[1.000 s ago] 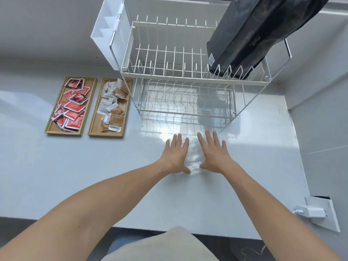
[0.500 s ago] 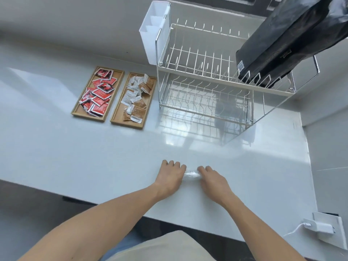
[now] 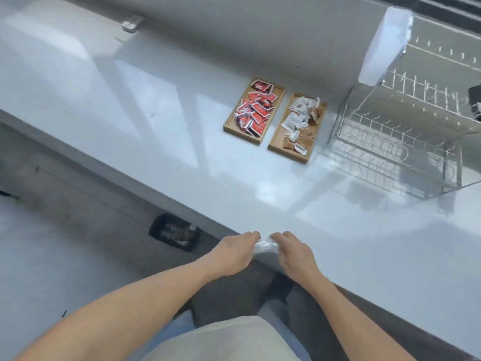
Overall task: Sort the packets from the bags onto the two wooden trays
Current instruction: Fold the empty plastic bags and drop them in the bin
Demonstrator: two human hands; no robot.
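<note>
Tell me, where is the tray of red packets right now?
The tray of red packets sits far back on the white counter, left of the tray of white and brown packets.

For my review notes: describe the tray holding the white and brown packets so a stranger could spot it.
Start at the wire dish rack on the white counter. Two wooden trays lie left of it; the nearer tray holds white and brown packets, its neighbour red ones.
</note>
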